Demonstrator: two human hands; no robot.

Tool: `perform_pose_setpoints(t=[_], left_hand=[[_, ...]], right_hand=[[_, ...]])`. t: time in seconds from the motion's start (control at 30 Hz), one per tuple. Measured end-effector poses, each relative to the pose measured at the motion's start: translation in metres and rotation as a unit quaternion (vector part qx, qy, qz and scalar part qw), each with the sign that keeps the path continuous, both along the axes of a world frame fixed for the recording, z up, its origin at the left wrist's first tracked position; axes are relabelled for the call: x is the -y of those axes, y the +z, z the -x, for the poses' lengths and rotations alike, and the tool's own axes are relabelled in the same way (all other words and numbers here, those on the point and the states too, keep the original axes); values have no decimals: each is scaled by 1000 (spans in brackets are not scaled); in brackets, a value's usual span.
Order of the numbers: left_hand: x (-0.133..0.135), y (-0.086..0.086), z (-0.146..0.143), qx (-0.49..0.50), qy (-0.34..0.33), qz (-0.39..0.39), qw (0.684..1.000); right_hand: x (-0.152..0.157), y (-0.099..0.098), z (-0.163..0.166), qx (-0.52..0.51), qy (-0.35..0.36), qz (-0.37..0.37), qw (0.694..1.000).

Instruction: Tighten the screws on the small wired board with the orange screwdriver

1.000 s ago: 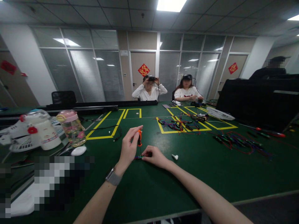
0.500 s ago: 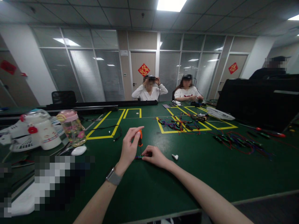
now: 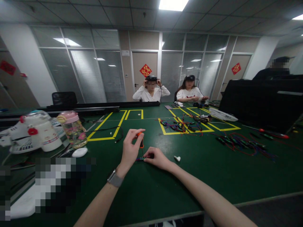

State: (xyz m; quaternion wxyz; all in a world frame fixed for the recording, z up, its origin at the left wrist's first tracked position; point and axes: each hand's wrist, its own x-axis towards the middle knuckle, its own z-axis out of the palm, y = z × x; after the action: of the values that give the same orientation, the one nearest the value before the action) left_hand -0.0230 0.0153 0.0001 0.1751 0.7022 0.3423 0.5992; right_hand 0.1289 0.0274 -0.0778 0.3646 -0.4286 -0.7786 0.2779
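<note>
My left hand [image 3: 131, 145], with a watch on the wrist, grips the orange and black handle of a screwdriver [image 3: 141, 145]. The screwdriver stands nearly upright, its thin shaft pointing down at a small green circuit board [image 3: 141, 159]. My right hand [image 3: 156, 157] pinches the right end of that board against the table. Whether the tip sits in a screw is too small to tell. To the right of my right hand lies a white earbud [image 3: 177, 159].
On the green table [image 3: 189, 195], wired circuit boards [image 3: 175, 126] lie inside yellow tape, with another wired bundle [image 3: 241, 143] farther right. A pink-lidded bottle [image 3: 72, 129], a white jug [image 3: 44, 132] and a white earbud case [image 3: 80, 152] stand left. Two people sit opposite; a black monitor [image 3: 255, 104] is right.
My left fingers have shifted slightly on the screwdriver handle, whose top leans a little to the left. My right hand stays on the board. Across the table, a person's hands have moved slightly at the headset.
</note>
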Motion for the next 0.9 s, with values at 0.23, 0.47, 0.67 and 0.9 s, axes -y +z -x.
perform_pose_setpoints(t=[0.23,0.47,0.67,0.9], left_hand=[[1,1,0,14,-29,10,999],[0,-1,0,2,8,-13,1000],[0,0,-1,-1,-38,3,999],[-1,-3,-1,-3,3,-20,1000]], right_hand=[[1,1,0,-9,0,1,1000],[0,-1,-1,-9,3,-4,1000],[-1,-3,0,-12,3,-8,1000],[-1,-1,-1,-5,4,-3,1000]])
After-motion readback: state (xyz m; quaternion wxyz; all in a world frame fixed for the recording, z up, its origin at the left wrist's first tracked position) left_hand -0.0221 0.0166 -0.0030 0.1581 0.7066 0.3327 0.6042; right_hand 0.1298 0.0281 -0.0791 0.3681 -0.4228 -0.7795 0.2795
